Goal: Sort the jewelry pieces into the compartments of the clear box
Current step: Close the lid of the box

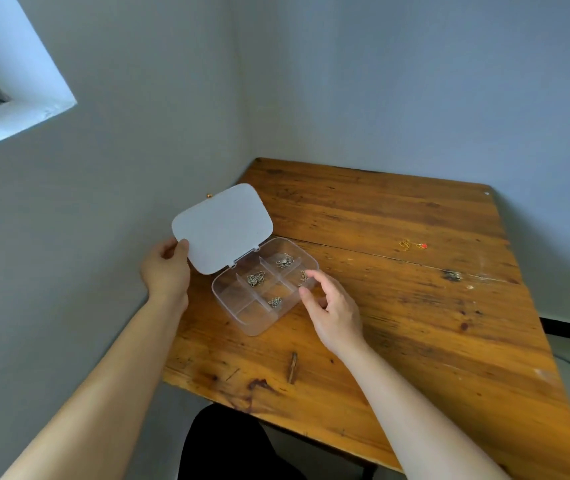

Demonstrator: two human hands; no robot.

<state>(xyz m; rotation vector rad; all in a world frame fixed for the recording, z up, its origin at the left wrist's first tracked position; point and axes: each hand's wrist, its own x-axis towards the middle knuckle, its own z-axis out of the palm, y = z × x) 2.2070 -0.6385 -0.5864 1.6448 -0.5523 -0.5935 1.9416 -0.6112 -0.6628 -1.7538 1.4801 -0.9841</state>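
Left hand (165,271) pinches lid (222,228) of clear box (259,323); right hand (332,306) fingers apart at box's right edge. Risk: nudge spills sorted pieces; gold chain (411,244) lies well right, unsorted.

Clear box (259,325) with frosted white lid (222,227), seemingly silvery jewelry (255,279), streaked amber-brown table (415,306).

Clear glossy plastic box (259,323), thin see-through dividers. Frosted, matt plastic lid (222,226), smooth. Small metal jewelry pieces (255,279) in compartments, dull silver-bronze shine. Gold-tone metal chain (411,244) with tiny glossy red bit. Varnished wood table (415,306), semi-gloss, scratched, stained, dark knots, worn patches. Matt painted walls (415,81), smooth. Black matt cloth (228,445) at bottom edge.
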